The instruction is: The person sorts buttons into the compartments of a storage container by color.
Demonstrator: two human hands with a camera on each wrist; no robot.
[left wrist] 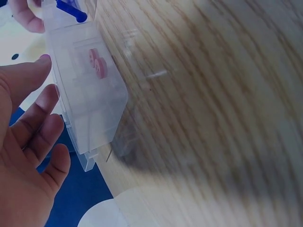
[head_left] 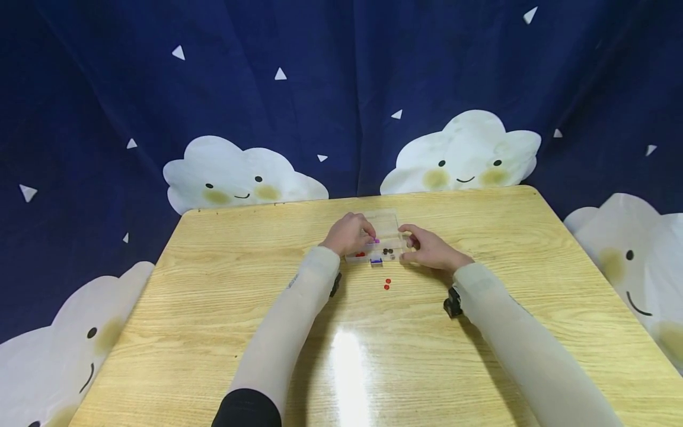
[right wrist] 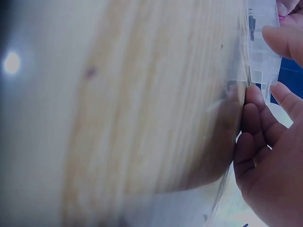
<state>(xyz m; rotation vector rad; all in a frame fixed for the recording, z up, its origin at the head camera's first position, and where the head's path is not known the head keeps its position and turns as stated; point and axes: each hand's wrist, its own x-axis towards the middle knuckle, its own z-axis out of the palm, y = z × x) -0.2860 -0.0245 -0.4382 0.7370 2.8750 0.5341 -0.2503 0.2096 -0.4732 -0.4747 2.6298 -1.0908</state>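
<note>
A clear plastic compartment box (head_left: 368, 258) with its lid (head_left: 383, 220) raised stands toward the back of the table. Red buttons (left wrist: 97, 66) lie in its left compartment, and dark buttons (head_left: 388, 251) farther right. A blue latch (head_left: 376, 261) shows at its front. My left hand (head_left: 349, 233) is over the box, thumb and fingertips pinching a small magenta piece (head_left: 376, 241), mostly hidden by the fingers. At the right end, my right hand (head_left: 431, 249) grips the box, thumb at the front wall and fingers (right wrist: 254, 111) around the side.
Two red buttons (head_left: 388, 281) lie on the wooden table (head_left: 240, 296) in front of the box. A dark blue curtain (head_left: 341, 89) with white clouds hangs behind the table's back edge. Dark wrist gear (head_left: 453, 303) sits under the right sleeve.
</note>
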